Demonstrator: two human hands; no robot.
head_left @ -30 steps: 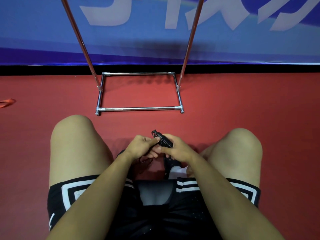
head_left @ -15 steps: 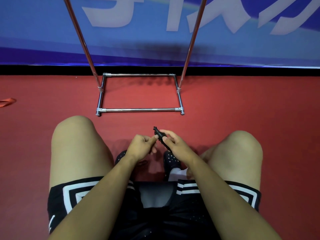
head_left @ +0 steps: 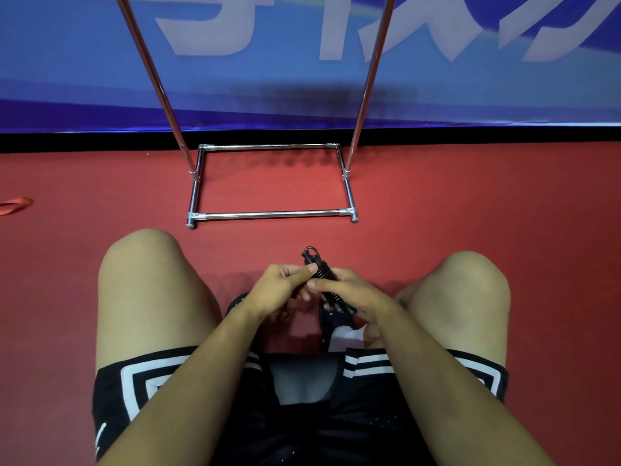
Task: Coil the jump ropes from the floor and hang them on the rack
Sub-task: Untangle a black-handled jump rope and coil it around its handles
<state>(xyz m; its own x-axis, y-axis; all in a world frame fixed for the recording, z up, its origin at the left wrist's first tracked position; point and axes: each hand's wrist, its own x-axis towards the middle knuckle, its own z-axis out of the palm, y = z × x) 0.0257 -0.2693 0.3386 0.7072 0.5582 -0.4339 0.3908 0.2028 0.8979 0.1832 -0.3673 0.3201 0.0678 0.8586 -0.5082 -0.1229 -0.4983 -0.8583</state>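
Rope handle (head_left: pixel 317 268) now lower between hands (head_left: pixel 316 290)

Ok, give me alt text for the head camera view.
A crouching person's left hand and right hand grip a coiled black jump rope between bare knees. Ahead, a chrome rack stands on the red floor before a blue banner.

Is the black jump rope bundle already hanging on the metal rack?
No, the jump rope bundle is held in both hands, short of the rack.
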